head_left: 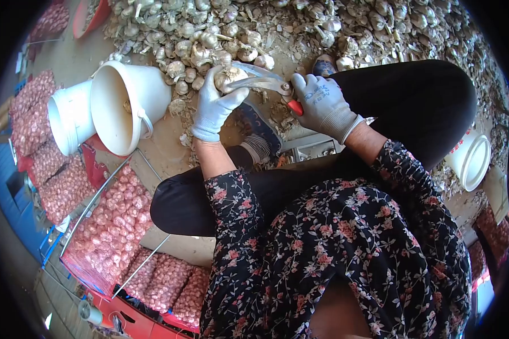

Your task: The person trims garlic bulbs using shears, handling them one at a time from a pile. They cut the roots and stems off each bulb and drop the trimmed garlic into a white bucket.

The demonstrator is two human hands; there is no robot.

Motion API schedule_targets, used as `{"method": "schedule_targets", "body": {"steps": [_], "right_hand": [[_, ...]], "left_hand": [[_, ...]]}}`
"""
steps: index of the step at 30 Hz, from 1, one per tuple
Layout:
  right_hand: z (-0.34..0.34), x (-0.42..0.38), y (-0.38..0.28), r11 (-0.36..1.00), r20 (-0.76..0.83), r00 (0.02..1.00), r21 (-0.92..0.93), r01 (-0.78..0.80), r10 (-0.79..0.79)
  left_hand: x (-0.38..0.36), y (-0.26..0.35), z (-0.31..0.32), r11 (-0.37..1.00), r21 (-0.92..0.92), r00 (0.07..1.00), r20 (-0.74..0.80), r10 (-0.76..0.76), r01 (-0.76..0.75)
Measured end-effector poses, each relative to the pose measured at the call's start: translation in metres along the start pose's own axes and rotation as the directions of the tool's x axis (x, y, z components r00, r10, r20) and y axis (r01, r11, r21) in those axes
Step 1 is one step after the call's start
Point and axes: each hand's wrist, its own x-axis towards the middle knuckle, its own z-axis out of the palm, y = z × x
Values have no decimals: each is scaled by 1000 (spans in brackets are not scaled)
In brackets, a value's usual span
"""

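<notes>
In a pale work glove, my left hand (218, 107) is closed around a garlic bulb (229, 78) in front of the heap. My gloved right hand (324, 101) grips shears with red handles (295, 106). Their metal blades (263, 83) point left and reach the bulb, parted around its dry stem. A large heap of garlic (209, 37) with stems and loose skins lies just beyond both hands. The fingertips of my right hand under the shears are partly hidden.
Two white buckets (108, 93) lean at the left, near net bags of garlic (116, 217) and a thin metal frame (96, 200). Another white bucket (476, 161) lies at the right. My bent legs are below my hands, with one shoe (260, 127) near the heap.
</notes>
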Motion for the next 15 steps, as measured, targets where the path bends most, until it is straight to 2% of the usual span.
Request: {"method": "schedule_targets", "body": {"steps": [2, 4, 6, 10, 13, 14, 15], "right_hand": [[3, -2, 0, 999, 4, 1000, 41, 11, -12], [9, -3, 1, 998, -10, 1000, 62, 3, -3], [12, -4, 1, 998, -49, 998, 57, 34, -32], [20, -3, 1, 995, 23, 999, 88, 37, -39], [21, -3, 0, 991, 86, 996, 135, 3, -15], [22, -2, 1, 988, 131, 991, 153, -35, 15], [27, 0, 4, 988, 134, 991, 150, -32, 12]], "left_hand": [[1, -2, 4, 988, 146, 998, -25, 60, -56], [1, 1, 9, 993, 114, 999, -26, 43, -40], [-1, 6, 13, 962, 269, 999, -1, 45, -43], [-3, -2, 15, 969, 240, 998, -4, 62, -59], [-4, 1, 20, 897, 414, 978, -63, 198, -155], [-3, -6, 19, 899, 411, 978, -68, 197, -153], [-1, -17, 18, 948, 299, 990, -64, 129, -104]]}}
